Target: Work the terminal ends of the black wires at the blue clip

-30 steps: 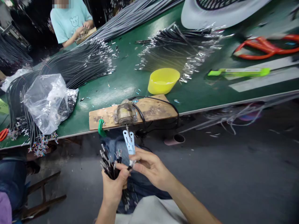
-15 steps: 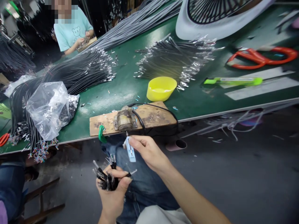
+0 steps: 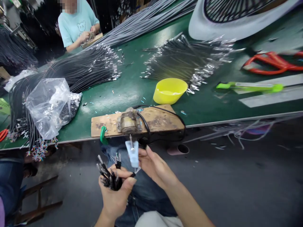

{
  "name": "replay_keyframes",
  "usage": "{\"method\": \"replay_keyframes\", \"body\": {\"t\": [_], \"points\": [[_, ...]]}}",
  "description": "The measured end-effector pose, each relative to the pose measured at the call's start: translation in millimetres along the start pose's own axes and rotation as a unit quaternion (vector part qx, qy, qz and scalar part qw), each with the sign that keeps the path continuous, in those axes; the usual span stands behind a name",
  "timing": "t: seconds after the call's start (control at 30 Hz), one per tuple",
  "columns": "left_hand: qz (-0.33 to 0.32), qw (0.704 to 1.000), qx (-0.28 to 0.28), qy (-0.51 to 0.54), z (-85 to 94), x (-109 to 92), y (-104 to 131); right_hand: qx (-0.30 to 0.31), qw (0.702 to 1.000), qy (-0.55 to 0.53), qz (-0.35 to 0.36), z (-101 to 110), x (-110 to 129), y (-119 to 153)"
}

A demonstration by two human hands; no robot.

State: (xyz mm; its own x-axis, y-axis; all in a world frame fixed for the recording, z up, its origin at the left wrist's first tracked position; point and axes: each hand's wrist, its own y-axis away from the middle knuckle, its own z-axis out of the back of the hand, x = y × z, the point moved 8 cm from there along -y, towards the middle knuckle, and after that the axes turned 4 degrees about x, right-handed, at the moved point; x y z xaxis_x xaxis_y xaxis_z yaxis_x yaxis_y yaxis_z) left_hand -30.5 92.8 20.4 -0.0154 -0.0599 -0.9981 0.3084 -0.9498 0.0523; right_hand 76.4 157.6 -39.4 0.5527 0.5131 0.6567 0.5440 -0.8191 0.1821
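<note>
My left hand point(image 3: 115, 195) is closed around a bundle of short black cables point(image 3: 111, 178) with bare, silvery ends. One cable end point(image 3: 135, 173) sticks out between its thumb and forefinger, right at the lower tip of a light blue clip point(image 3: 133, 154). That clip hangs on the shaft of a small motor point(image 3: 129, 123), which is fixed to a wooden board point(image 3: 161, 119) at the table edge. Beside the clip, my right hand point(image 3: 156, 165) has its fingers stretched and thumb apart, with no grip on it. Its fingertips are partly behind the clip, so contact is unclear.
A green clamp point(image 3: 103, 135) sits at the board's left. On the green table point(image 3: 104, 97) are a yellow cup point(image 3: 169, 91), cable bundles point(image 3: 94, 64), a plastic bag point(image 3: 48, 105), a marker point(image 3: 251, 86), red-handled scissors point(image 3: 272, 63) and a fan point(image 3: 213, 26). A co-worker point(image 3: 77, 25) sits across.
My right hand has let go of the blue clip, and its fingers have spread. The clip has turned on the shaft, and the left hand's cable end now meets its lower tip.
</note>
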Motion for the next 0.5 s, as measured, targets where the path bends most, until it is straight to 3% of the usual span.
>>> {"method": "replay_keyframes", "body": {"t": [0.17,0.3,0.37,0.43,0.5], "points": [[0.039,0.999,-0.035,0.005,9.8,17,11,0.004,0.984,0.172,0.039,6,-4,14],[0.094,0.991,-0.095,0.017,18.7,41,12,-0.002,0.977,0.212,-0.036,-5,-48,26],[0.111,0.985,-0.127,0.035,22.0,50,11,-0.047,0.98,0.16,-0.112,-8,-84,37],[0.113,0.981,-0.143,0.063,21.3,53,10,-0.155,0.968,0.038,-0.196,-5,-120,54],[0.102,0.981,-0.138,0.086,17.0,51,9,-0.19,0.951,-0.087,-0.228,-12,-142,64]]}}
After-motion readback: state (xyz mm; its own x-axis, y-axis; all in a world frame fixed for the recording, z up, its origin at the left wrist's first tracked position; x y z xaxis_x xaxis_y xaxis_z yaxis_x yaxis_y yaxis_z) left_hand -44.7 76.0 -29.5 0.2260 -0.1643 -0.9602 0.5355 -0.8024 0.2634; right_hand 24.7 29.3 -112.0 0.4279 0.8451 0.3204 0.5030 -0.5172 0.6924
